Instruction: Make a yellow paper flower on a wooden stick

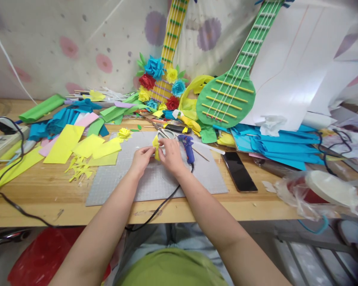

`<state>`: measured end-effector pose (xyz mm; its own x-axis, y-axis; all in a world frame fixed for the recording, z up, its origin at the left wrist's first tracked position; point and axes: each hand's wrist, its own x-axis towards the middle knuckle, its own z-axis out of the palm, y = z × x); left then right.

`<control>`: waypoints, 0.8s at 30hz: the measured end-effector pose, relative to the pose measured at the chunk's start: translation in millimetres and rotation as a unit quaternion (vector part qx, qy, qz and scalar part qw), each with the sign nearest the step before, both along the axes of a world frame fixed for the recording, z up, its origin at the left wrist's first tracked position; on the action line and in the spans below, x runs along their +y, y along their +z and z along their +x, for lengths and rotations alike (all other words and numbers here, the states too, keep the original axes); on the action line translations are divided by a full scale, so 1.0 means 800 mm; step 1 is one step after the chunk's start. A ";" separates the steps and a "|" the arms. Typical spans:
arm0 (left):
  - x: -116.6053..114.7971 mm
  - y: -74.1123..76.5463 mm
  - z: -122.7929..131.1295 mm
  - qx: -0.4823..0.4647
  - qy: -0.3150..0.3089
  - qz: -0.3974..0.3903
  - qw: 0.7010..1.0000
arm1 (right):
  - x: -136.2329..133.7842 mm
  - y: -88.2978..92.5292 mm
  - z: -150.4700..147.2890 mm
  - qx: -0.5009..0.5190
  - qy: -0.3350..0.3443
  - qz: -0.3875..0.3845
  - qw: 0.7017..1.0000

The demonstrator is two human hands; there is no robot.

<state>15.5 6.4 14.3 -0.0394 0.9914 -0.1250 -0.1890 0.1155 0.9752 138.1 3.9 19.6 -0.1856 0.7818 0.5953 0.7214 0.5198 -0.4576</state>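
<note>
Over the grey cutting mat, both hands meet on a small piece of yellow paper. The fingers of my left hand pinch its left side, and my right hand grips it from the right. Fingers cover part of the paper. Just behind them lie scissors with pale handles. A blue glue gun rests to the right of my right hand, its black cord running toward the front edge. A finished yellow paper flower sits at the mat's back left.
Yellow paper sheets and scraps lie left of the mat. A phone is at its right. Behind stand a green paper lute and a yellow one with paper flowers. Blue paper and a bagged tape roll occupy the right.
</note>
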 end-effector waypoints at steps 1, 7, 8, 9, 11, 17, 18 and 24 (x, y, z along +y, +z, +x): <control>-0.001 0.001 0.000 -0.005 -0.008 -0.003 1.000 | 0.000 -0.001 -0.001 0.006 0.000 -0.004 1.000; -0.002 0.002 0.001 -0.018 -0.033 -0.014 0.999 | 0.001 -0.004 -0.001 0.045 0.005 -0.023 0.999; -0.001 0.001 0.001 -0.016 -0.032 -0.009 0.999 | 0.000 -0.003 -0.001 0.048 0.008 -0.024 0.999; 0.000 0.000 0.001 -0.013 -0.030 -0.003 0.999 | 0.000 -0.003 0.000 0.052 0.013 -0.025 0.998; 0.001 -0.001 0.000 -0.005 -0.025 0.004 1.000 | -0.001 -0.001 0.001 0.060 0.022 -0.028 0.998; 0.004 -0.002 -0.005 0.009 0.006 -0.002 1.000 | -0.004 0.001 0.010 0.061 0.064 -0.055 0.995; 0.005 -0.002 -0.006 0.012 0.012 -0.004 1.000 | -0.004 0.001 0.012 0.062 0.070 -0.065 0.993; 0.009 -0.010 -0.010 0.050 0.002 0.008 0.999 | -0.004 0.004 0.018 0.083 0.086 -0.080 0.990</control>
<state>7.4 13.9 6.6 -0.0541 0.9931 -0.1036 -0.0911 0.0984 0.9910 152.2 1.1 22.5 -0.2338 0.8343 0.4993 0.5370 0.5389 -0.6490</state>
